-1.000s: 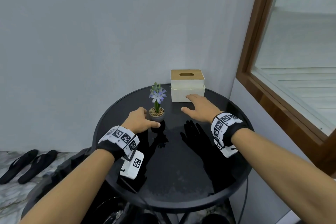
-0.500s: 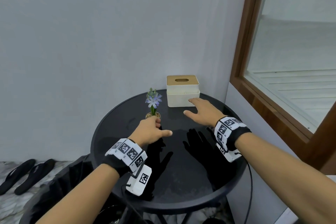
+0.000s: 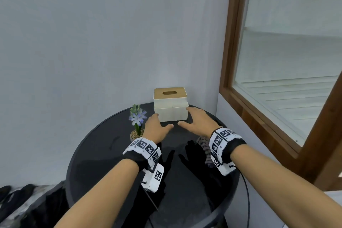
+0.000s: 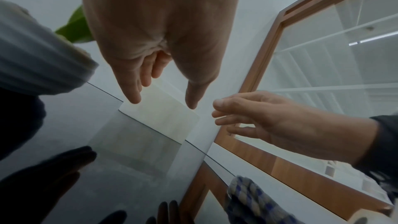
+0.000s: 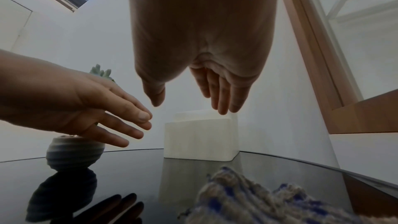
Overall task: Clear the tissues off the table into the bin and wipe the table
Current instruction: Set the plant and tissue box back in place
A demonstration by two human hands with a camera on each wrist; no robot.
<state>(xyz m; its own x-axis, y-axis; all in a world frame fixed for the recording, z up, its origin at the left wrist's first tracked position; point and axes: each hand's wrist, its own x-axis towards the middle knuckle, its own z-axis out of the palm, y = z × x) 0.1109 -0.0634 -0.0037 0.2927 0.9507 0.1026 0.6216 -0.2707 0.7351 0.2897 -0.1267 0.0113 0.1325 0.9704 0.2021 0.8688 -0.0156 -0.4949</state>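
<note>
Two hands (image 3: 157, 129) flanking tissue box (image 3: 171, 109)

**Potted flower, window and sandals around a corner table**

A small potted plant (image 3: 137, 129) with pale purple flowers stands in a ribbed round pot, left of centre. Behind it rises a plain grey wall (image 3: 111, 42). To the right, a wood-framed window (image 3: 277, 72) looks onto pale horizontal slats. Dark sandals (image 3: 11, 198) lie on the floor at lower left.
</note>
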